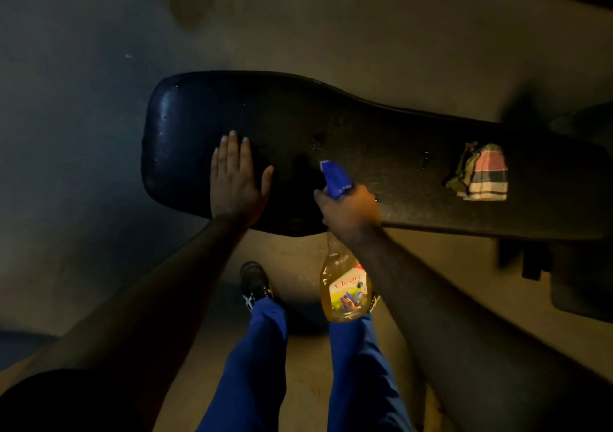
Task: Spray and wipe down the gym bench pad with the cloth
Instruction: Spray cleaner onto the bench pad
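A long black bench pad stretches from centre left to the right edge, with wet droplets on its surface. My left hand lies flat and open on the pad's wider left end. My right hand grips the neck of a spray bottle of amber liquid. Its blue nozzle points over the middle of the pad. A crumpled checked cloth rests on the pad to the right, apart from both hands.
Bare concrete floor surrounds the bench. My legs in blue trousers and a dark shoe stand below the pad's near edge. Dark bench frame parts hang under the right end. Dark equipment shows at the top corners.
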A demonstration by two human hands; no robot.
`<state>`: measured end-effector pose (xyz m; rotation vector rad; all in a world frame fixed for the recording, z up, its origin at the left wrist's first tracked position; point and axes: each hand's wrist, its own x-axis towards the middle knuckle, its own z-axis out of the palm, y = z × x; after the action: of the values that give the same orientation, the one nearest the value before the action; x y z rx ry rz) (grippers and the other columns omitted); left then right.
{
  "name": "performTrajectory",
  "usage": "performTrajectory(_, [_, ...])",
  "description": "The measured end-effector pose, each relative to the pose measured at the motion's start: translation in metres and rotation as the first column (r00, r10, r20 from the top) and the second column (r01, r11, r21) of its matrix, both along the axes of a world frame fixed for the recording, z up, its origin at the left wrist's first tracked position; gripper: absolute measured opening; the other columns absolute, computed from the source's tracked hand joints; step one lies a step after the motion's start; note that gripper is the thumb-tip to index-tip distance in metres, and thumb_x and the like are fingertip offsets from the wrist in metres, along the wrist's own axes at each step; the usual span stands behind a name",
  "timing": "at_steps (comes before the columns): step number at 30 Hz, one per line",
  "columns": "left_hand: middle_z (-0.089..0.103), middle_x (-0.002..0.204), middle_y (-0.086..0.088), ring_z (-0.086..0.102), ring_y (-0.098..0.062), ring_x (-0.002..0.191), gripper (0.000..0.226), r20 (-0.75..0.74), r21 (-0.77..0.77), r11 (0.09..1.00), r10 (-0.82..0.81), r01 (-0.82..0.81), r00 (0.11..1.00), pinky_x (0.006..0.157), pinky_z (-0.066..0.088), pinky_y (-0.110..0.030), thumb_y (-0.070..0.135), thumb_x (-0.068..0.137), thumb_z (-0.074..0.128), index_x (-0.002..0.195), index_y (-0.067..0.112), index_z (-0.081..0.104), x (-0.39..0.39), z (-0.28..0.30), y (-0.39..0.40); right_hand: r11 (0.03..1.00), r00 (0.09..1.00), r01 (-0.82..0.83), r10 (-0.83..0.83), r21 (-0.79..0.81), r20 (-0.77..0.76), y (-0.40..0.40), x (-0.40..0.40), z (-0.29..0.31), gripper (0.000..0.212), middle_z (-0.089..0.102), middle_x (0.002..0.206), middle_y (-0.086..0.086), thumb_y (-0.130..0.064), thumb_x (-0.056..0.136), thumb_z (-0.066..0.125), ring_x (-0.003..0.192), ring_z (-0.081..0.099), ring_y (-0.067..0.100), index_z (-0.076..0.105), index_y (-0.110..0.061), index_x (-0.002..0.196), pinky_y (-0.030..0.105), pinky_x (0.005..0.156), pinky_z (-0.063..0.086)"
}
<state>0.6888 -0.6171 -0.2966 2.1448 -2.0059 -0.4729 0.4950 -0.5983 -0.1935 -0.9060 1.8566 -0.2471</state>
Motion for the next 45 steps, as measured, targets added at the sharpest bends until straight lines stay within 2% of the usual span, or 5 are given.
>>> performTrajectory(6, [0.01, 0.162, -0.017, 0.004, -0.027, 0.151, 0.063, -0.009, -0.024, 0.99, 0.139, -0.139, 0.99, 0.123, 0.001, -0.041, 0.044, 0.103, 0.035, 0.153, 0.008, 0.021, 0.044, 0.004, 0.031, 0.992, 0.992, -0.129, 0.129, 0.002, -0.015, 0.047, 0.036, -0.006, 0.015, 0.066, 0.09, -0.001, -0.031, 0.093, 0.067, 0.082, 0.064, 0.013, 0.063, -0.021, 0.103, 0.027, 0.07, 0.051])
performTrajectory(18, [0.007, 0.163, -0.016, 0.003, -0.027, 0.151, 0.066, -0.093, 0.008, 0.975, 0.22, -0.22, 0.971, 0.122, 0.004, -0.04, 0.044, 0.103, 0.035, 0.155, 0.01, 0.015, 0.088, 0.002, 0.036, 0.984, 0.989, -0.134, 0.141, -0.121, 0.055, 0.001, 0.104, 0.005, 0.006, 0.067, 0.09, -0.001, -0.027, 0.094, 0.065, 0.083, 0.067, 0.016, 0.062, -0.025, 0.098, 0.035, 0.077, 0.058])
performTrajectory(25, [0.004, 0.163, -0.014, -0.005, -0.021, 0.149, 0.065, -0.094, 0.04, 0.988, 0.152, -0.148, 0.984, 0.122, 0.004, -0.041, 0.045, 0.103, 0.029, 0.155, 0.01, 0.011, 0.102, -0.003, 0.035, 0.959, 0.962, -0.264, 0.255, -0.1, -0.093, -0.054, 0.156, 0.002, 0.019, 0.065, 0.091, -0.002, -0.037, 0.093, 0.066, 0.081, 0.066, 0.015, 0.049, -0.034, 0.083, 0.039, 0.08, 0.061])
performTrajectory(31, [0.007, 0.163, -0.015, 0.004, -0.024, 0.15, 0.068, -0.16, 0.081, 0.973, 0.225, -0.214, 0.961, 0.122, 0.008, -0.039, 0.044, 0.102, 0.037, 0.155, 0.009, 0.014, 0.101, 0.009, 0.039, 0.917, 0.927, -0.373, 0.364, -0.138, -0.086, -0.054, 0.17, -0.007, 0.023, 0.066, 0.098, -0.003, -0.041, 0.092, 0.065, 0.083, 0.065, 0.013, 0.061, -0.026, 0.109, 0.037, 0.076, 0.059])
performTrajectory(45, [0.013, 0.163, -0.012, 0.015, -0.024, 0.149, 0.065, -0.192, 0.176, 0.904, 0.421, -0.391, 0.887, 0.119, 0.013, -0.034, 0.036, 0.101, 0.043, 0.154, 0.01, 0.017, 0.103, 0.017, 0.076, 0.876, 0.884, -0.467, 0.461, -0.122, -0.075, -0.006, 0.179, -0.017, 0.015, 0.065, 0.087, 0.004, -0.029, 0.092, 0.067, 0.081, 0.064, 0.02, 0.055, -0.024, 0.083, 0.042, 0.082, 0.057])
